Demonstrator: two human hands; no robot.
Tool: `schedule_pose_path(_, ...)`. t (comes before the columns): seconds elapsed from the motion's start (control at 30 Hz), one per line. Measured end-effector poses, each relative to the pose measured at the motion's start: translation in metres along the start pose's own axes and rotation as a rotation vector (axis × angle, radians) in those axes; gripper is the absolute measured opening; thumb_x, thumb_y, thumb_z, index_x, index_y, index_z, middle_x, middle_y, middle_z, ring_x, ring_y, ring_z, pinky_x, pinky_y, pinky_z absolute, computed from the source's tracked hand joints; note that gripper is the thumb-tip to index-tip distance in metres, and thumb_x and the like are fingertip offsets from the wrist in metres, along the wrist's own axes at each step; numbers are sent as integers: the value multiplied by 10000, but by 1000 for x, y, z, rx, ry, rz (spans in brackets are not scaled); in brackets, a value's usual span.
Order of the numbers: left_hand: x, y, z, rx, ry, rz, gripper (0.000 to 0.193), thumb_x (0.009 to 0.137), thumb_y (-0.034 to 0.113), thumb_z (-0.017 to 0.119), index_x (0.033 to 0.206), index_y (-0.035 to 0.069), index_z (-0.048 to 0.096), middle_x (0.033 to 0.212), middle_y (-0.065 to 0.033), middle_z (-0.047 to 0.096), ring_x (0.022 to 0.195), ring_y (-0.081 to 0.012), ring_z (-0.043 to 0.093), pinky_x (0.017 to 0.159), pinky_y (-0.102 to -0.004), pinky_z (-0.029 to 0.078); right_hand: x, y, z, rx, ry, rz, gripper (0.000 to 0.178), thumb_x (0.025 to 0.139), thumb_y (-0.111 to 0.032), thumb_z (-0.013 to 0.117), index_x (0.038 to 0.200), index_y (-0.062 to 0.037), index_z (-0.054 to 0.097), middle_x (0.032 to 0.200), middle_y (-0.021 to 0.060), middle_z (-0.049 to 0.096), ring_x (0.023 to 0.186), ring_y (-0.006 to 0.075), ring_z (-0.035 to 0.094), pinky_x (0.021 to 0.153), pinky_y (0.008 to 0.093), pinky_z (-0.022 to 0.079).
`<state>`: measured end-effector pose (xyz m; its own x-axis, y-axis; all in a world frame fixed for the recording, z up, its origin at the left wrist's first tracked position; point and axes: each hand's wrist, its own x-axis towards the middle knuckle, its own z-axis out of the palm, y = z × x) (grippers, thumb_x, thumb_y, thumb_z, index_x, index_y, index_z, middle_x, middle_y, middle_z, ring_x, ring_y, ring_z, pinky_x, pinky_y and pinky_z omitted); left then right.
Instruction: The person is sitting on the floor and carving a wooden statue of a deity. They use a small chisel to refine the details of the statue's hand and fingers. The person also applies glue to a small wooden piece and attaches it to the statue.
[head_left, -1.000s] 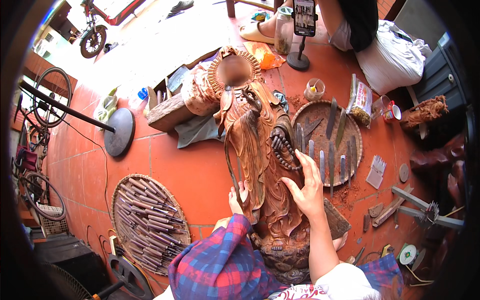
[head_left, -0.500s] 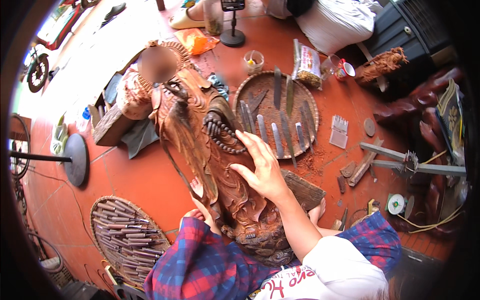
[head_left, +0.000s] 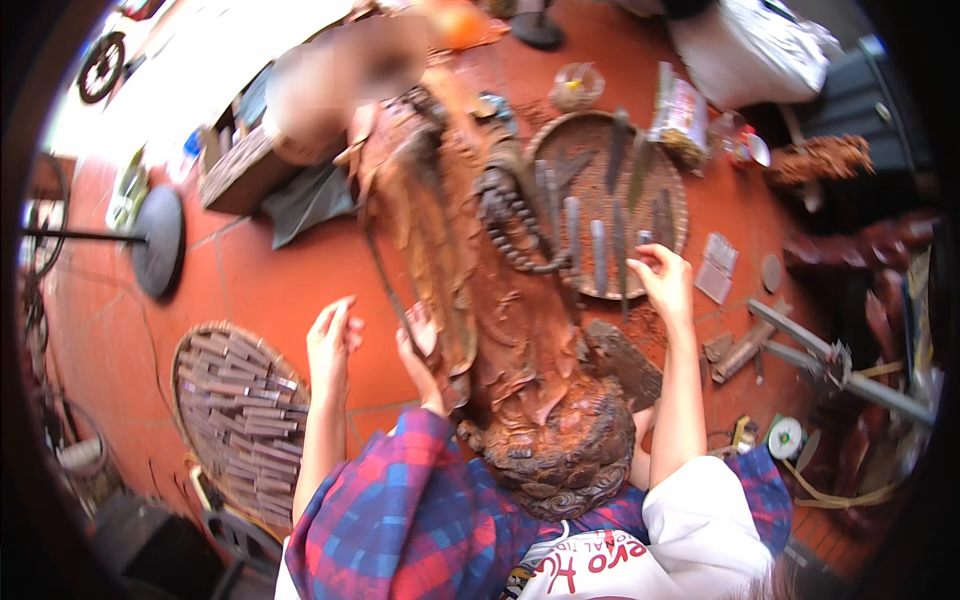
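A large carved wooden statue (head_left: 515,330) in robes lies tilted away from me, its scrolled base (head_left: 560,455) between my legs. Carved beads (head_left: 510,225) hang across its robe. My left hand (head_left: 335,332) is raised left of the statue, apart from it, fingers loosely bent and nothing in them. Over the near right rim of a round woven tray (head_left: 683,200) is my right hand (head_left: 665,280), empty, with thumb and fingers curved but apart. Flat metal files or blades (head_left: 600,245) lie in that tray; whether my fingertips touch one I cannot tell. My bare foot (head_left: 422,332) shows beside the statue.
Left of me, a woven basket (head_left: 183,400) holds many wooden-handled tools. A round black stand base (head_left: 160,240) and a wooden block (head_left: 240,175) lie beyond. At right are a clear plastic case (head_left: 716,265), metal bars (head_left: 835,360) and a round dial (head_left: 786,437).
My right hand has left the front of the statue and moved right, to the tray's edge. My left hand has come up from beside my knee. The view has shifted.
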<state>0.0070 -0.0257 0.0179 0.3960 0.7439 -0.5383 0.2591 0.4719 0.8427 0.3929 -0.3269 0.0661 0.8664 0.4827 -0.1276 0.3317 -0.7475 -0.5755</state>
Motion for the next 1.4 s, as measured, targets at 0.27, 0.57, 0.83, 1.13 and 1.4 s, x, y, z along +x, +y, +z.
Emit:
schedule_pose_path(0.27,-22,53,16,39,3,148,213,1014,163,597,1157,32,685,856,-11,674,721,-50,573,678,-193,458,-13,3,56,-47,-31,63,277,843,-192,775,1042,-5,731,824,133,738,696,174,688,670,320,532)
schedule_pose_path(0.57,-34,47,32,87,-69,108,202,1017,145,591,1150,29,688,874,-17,686,765,-56,595,712,-201,480,-14,6,66,46,-42,52,228,870,-171,755,997,15,724,773,131,723,678,151,679,661,306,527)
schedule_pose_path(0.83,-35,39,38,118,-64,78,190,1017,143,591,1134,35,695,871,-14,691,773,-52,606,710,-200,488,-13,10,72,168,-93,76,232,876,-164,750,1023,13,721,793,118,733,708,134,691,673,297,537)
schedule_pose_path(1.13,-42,30,54,138,-135,121,273,1030,200,583,1222,13,636,993,-35,701,826,-66,616,732,-216,483,-14,4,73,149,-131,82,233,881,-162,749,1043,3,723,805,101,734,723,121,683,677,287,536)
schedule_pose_path(1.4,-49,37,58,66,-377,111,436,1045,303,533,1338,-20,554,1121,-105,680,1064,-181,635,937,-318,484,-14,3,73,202,-139,73,228,892,-143,737,1062,8,717,812,79,732,722,90,657,676,269,528)
